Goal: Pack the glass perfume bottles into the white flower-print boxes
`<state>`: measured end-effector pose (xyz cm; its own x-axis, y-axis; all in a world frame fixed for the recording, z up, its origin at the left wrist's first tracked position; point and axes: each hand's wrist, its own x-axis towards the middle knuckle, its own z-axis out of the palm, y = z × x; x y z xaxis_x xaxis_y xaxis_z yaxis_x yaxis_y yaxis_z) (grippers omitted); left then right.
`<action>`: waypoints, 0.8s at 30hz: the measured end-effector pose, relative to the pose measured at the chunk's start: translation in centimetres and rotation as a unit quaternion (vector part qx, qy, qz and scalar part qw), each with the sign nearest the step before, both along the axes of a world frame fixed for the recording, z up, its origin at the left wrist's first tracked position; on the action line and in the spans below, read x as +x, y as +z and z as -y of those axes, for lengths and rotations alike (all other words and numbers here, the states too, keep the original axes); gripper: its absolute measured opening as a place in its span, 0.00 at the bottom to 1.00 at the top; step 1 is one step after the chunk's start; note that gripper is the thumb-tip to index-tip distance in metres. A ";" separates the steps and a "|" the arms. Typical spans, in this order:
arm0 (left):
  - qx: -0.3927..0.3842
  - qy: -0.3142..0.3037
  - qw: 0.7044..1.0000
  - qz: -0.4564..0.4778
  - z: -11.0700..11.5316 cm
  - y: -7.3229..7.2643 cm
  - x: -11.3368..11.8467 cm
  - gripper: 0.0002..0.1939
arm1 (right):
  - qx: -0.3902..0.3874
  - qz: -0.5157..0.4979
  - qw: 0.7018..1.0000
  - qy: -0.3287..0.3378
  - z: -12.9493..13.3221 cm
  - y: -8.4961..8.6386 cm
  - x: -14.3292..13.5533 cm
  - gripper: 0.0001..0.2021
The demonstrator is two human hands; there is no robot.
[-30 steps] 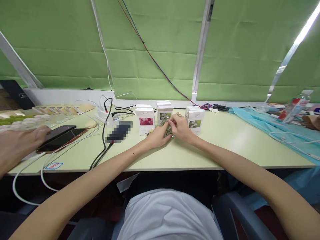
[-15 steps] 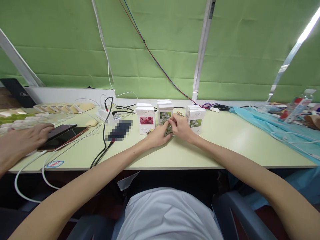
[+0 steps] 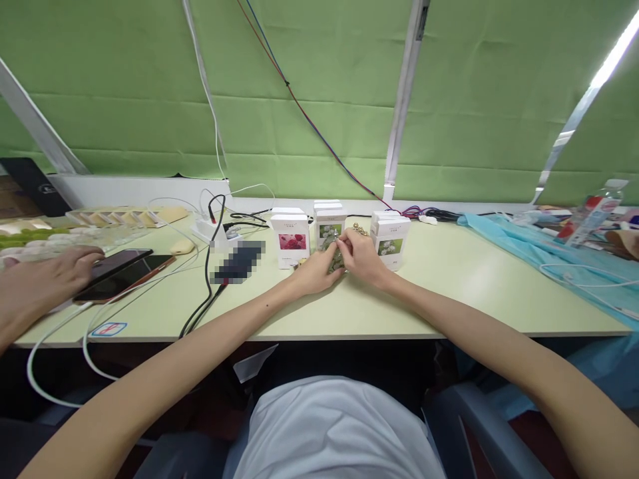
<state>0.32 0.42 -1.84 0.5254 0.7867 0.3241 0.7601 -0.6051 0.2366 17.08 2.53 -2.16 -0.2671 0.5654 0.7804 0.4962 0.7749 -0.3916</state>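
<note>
On our pale worktop (image 3: pixel 449 293), frame centre, we hold a greenish packet (image 3: pixel 336 258) before white boxes (image 3: pixel 330 215); left hand (image 3: pixel 315 271) and right hand (image 3: pixel 364 256) pinch it, fingers narrow, presumably opposed for steadiness.

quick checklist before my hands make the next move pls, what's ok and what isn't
1. Left hand on the green item: ok
2. Green item in full view: not ok, the hands partly cover it
3. What the right hand pinches: cannot tell, hidden
4. White boxes upright: ok
5. Right hand apart from the right box: cannot tell, they overlap in view
6. Other person's hand away from the boxes: ok, by the phones
</note>
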 end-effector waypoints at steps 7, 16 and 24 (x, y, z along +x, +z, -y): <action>0.005 -0.004 1.000 -0.003 0.0 0.0 0.0 0.21 | 0.000 -0.012 1.000 -0.004 0.2 -0.5 0.1 0.04; -0.008 -0.001 1.000 0.001 0.3 0.3 0.1 0.19 | -0.018 -0.023 1.000 -0.009 0.3 -0.5 0.1 0.02; -0.004 -0.009 1.000 0.006 0.3 0.2 0.0 0.18 | -0.020 -0.020 1.000 -0.007 0.4 -0.5 0.1 0.03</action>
